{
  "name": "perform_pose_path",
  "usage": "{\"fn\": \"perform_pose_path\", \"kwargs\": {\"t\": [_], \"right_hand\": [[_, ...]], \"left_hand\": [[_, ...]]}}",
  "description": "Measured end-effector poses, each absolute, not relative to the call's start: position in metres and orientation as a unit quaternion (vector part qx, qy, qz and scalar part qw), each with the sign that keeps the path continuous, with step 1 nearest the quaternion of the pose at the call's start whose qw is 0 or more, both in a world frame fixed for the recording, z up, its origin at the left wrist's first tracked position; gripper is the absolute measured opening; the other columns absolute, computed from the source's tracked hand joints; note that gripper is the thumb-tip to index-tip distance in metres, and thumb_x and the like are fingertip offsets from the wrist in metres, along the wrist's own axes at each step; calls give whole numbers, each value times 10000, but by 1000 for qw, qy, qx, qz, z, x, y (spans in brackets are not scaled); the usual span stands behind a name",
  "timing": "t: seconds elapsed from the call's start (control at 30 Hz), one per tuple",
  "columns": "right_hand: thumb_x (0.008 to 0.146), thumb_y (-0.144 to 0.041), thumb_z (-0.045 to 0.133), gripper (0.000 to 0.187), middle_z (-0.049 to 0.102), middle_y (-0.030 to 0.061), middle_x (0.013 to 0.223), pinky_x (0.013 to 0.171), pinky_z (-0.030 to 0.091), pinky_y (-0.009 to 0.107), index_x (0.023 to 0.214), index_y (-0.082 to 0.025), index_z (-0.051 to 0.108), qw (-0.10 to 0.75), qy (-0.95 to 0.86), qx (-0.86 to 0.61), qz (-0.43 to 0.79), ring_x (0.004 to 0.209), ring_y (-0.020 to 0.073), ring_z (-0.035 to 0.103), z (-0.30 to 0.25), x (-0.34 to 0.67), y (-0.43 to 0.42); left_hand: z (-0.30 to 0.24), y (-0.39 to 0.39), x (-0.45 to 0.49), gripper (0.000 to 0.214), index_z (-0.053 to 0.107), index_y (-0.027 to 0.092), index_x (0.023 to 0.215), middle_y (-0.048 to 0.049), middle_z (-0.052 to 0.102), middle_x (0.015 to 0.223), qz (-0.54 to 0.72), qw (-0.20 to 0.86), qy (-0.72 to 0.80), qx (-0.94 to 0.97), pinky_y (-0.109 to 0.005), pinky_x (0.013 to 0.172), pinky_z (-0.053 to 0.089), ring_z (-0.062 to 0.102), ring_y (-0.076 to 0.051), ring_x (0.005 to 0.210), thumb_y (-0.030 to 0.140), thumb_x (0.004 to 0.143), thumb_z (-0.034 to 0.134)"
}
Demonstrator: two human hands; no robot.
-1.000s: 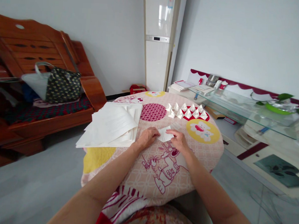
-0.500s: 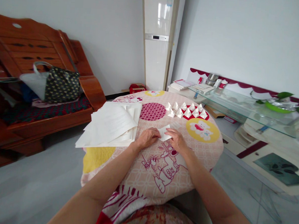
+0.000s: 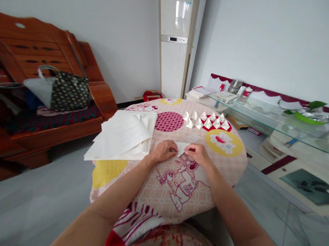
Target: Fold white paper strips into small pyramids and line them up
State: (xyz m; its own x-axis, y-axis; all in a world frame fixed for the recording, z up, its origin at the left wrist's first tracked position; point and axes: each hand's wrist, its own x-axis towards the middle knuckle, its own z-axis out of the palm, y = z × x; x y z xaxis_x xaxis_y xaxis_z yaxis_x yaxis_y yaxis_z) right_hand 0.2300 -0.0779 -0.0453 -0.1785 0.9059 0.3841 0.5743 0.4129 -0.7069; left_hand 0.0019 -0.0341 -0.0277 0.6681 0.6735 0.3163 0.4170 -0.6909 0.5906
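Observation:
Between my two hands is a small folded piece of white paper point(image 3: 182, 148), low over the patterned tablecloth point(image 3: 160, 191). My left hand point(image 3: 165, 151) grips its left edge with bent fingers. At its right edge, the thumb and fingers of my right hand point(image 3: 197, 153) pinch the paper. Beyond my right hand stand two rows of small pointed folded-paper shapes point(image 3: 207, 123). To the left of my left hand lies a stack of white paper sheets point(image 3: 121, 135), the top ones askew and some bearing print.
On the left is a wooden bench point(image 3: 41, 132) with a patterned bag point(image 3: 70, 91) on it. A glass-topped stand point(image 3: 267, 118) runs along the right, carrying books and a green bowl point(image 3: 311, 118). A tall white air conditioner point(image 3: 173, 68) fills the back corner.
The small paper has been turned, with its point now toward me. My right hand has shifted its pinch to the right edge. The view has tilted slightly.

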Motion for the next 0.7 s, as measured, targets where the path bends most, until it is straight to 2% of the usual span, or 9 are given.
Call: {"fn": "perform_pose_path", "kwargs": {"t": [0.13, 0.3, 0.5, 0.7], "right_hand": [[822, -196, 598, 174, 752, 19, 746, 643, 496, 273, 797, -189, 770, 404, -729, -505, 226, 681, 182, 665, -44, 231, -77], [840, -199, 610, 162, 755, 42, 800, 690, 487, 292, 809, -201, 769, 383, -752, -512, 162, 724, 192, 653, -44, 222, -67], [855, -150, 641, 195, 712, 59, 787, 857, 462, 356, 693, -217, 726, 319, -794, -516, 47, 813, 217, 604, -45, 213, -54], [832, -104, 635, 174, 681, 59, 803, 820, 452, 336, 709, -194, 719, 330, -783, -522, 68, 828, 207, 589, -50, 210, -47]], "left_hand": [[-29, -34, 4, 82, 770, 176, 794, -51, 717, 928, 263, 235, 312, 882, -297, 898, 517, 661, -174, 912, 131, 788, 702], [-31, -32, 5, 96, 769, 169, 782, -53, 723, 928, 258, 239, 306, 885, -286, 875, 528, 666, -165, 881, 110, 773, 693], [-29, -24, -5, 172, 810, 210, 889, -43, 756, 1032, 223, 266, 270, 898, -274, 894, 534, 694, -161, 929, 130, 784, 699], [-27, -21, -10, 225, 815, 219, 952, -50, 764, 1067, 204, 255, 249, 912, -285, 919, 531, 703, -177, 972, 115, 784, 709]]}}
